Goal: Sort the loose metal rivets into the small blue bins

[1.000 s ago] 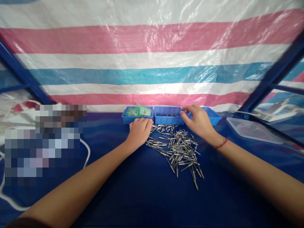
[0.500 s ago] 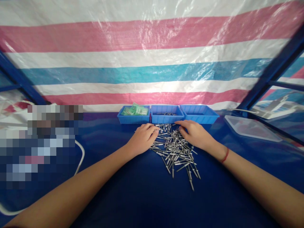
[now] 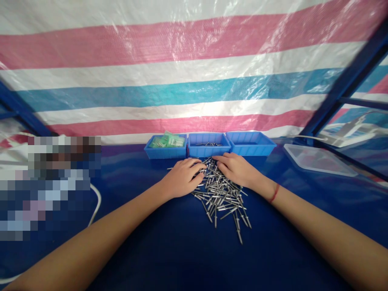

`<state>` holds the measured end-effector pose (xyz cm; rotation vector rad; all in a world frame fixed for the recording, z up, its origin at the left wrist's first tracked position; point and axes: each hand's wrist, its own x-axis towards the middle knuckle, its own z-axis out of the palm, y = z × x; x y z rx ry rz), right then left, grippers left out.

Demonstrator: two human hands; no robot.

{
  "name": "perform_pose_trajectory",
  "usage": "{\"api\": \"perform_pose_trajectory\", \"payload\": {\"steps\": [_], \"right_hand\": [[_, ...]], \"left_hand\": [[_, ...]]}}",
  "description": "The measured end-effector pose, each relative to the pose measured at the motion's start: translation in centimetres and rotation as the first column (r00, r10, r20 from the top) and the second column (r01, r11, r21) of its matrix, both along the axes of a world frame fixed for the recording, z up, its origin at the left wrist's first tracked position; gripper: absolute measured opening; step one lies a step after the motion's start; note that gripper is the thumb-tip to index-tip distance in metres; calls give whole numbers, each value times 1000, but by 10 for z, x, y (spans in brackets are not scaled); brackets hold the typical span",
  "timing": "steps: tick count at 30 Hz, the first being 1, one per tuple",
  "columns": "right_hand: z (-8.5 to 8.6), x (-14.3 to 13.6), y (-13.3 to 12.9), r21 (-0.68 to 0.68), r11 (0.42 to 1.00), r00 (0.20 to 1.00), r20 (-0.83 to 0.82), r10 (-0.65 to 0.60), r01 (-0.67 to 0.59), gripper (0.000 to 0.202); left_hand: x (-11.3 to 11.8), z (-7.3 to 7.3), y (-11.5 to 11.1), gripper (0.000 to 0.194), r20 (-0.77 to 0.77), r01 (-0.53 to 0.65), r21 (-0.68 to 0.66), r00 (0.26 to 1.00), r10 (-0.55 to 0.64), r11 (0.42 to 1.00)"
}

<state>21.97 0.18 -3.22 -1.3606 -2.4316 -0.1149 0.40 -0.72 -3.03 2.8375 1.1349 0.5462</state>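
Note:
A loose heap of silver pop rivets [image 3: 222, 196] lies on the dark blue table, their thin stems pointing many ways. My left hand [image 3: 183, 178] rests at the heap's left edge, fingers apart and reaching over the rivets. From the right, my right hand [image 3: 236, 169] lies over the heap's upper side with its fingers spread. Some rivets under both hands are hidden. Just behind the fingers stands the middle blue bin [image 3: 209, 151], with a few rivets in it.
The left blue bin [image 3: 165, 152] holds small green-and-clear packets [image 3: 169, 140]. On the right is another blue bin [image 3: 253, 150]. A clear plastic lid [image 3: 319, 160] lies farther right. A white cable [image 3: 98, 198] curves at left, near a blurred-out area. A striped sheet [image 3: 182, 95] hangs behind.
My right hand has shifted left over the heap, closer to my left hand. My left hand's fingers have spread a little. The whole view has moved slightly.

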Motion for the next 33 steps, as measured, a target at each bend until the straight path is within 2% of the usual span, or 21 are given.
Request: {"api": "perform_pose_trajectory", "payload": {"steps": [4,9,22,28,33], "right_hand": [[3,-4,-1,-22,999,999,-2,-32,32,35],[5,-5,1,-15,996,996,14,-93,93,33],[3,-8,4,-44,990,991,14,-130,131,30],[3,-6,8,-149,971,972,-114,-206,189,18],[1,-3,10,-163,972,959,-202,-199,167,13]], "left_hand": [[0,0,0,26,15,40,41,999,-40,998],[-1,-1,-2,27,5,35,47,999,-35,998],[0,-1,-3,25,32,26,43,999,-27,999],[0,-2,-3,25,38,29,42,999,-30,999],[0,-3,-3,24,55,39,37,998,-41,999]]}}
